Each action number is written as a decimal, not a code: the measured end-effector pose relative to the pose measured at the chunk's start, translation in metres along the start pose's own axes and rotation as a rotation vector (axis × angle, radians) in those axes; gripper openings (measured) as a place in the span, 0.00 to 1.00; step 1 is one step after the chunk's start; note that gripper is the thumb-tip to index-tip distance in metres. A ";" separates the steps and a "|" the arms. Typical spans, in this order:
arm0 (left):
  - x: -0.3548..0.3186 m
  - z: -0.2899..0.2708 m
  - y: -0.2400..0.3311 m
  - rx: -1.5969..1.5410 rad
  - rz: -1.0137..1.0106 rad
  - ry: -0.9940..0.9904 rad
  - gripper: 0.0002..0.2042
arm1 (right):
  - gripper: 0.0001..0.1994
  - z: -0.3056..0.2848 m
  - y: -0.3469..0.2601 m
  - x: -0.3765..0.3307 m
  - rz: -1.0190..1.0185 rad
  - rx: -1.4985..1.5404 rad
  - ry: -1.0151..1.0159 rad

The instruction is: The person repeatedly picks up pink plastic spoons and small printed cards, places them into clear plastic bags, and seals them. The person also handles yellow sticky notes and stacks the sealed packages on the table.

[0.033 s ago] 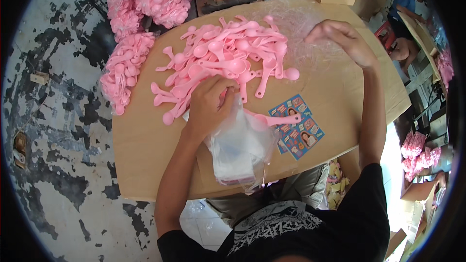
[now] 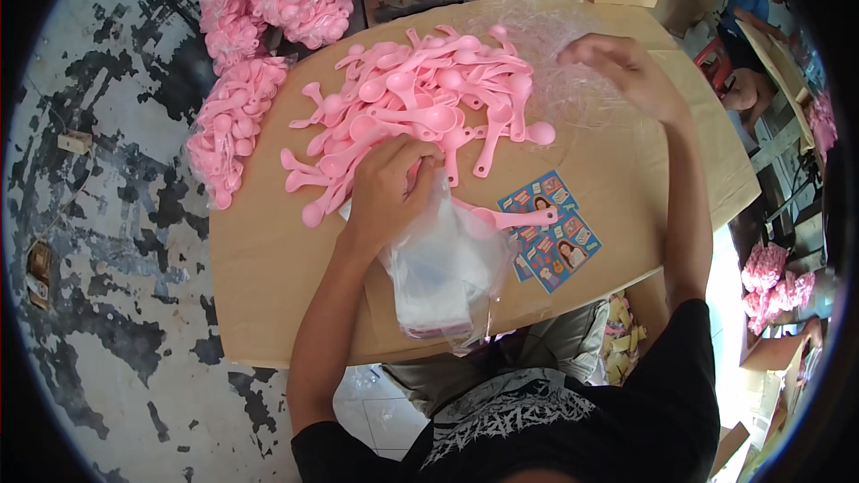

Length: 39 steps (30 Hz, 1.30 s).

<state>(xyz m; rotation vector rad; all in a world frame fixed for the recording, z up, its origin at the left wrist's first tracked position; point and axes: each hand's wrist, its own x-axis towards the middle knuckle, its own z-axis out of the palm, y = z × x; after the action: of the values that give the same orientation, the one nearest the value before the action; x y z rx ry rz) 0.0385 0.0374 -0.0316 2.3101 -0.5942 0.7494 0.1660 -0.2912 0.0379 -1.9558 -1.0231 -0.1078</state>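
In the middle of the frame the left hand [image 2: 391,181] is curled shut over the mouth of a clear plastic bag [image 2: 447,273] that lies on the cardboard sheet [image 2: 268,277]; whether a spoon sits under those fingers cannot be told. Just above it, toward the upper centre, lies the heap of pink spoons [image 2: 429,107], and one loose pink spoon [image 2: 510,216] rests across the printed cards [image 2: 550,231] to the right of the bag. The right hand [image 2: 626,72], in the upper right, hovers loosely open over a crinkled clear film [image 2: 555,94] with nothing plainly held. The work looks like packing: spoons going into the bag, with this bag being filled or held open. The next move would seem to call for a steady grip on the bag's mouth while one spoon is picked cleanly from the tangled heap. Bagged spoons [image 2: 237,121] lie at the upper left.
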 end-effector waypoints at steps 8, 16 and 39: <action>-0.002 0.000 0.001 -0.025 0.003 -0.010 0.05 | 0.15 0.122 -0.060 -0.019 -0.078 -0.046 -0.409; -0.004 -0.004 0.001 -0.067 -0.037 0.054 0.07 | 0.10 0.135 -0.057 -0.018 0.017 0.020 -0.477; 0.013 0.020 0.086 -0.186 -0.110 -0.289 0.16 | 0.16 0.100 -0.065 0.002 0.038 0.824 0.304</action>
<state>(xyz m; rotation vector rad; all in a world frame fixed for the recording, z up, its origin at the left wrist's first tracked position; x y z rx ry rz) 0.0056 -0.0397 0.0005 2.2704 -0.6290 0.2966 0.0918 -0.1989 0.0235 -1.1600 -0.6714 0.0370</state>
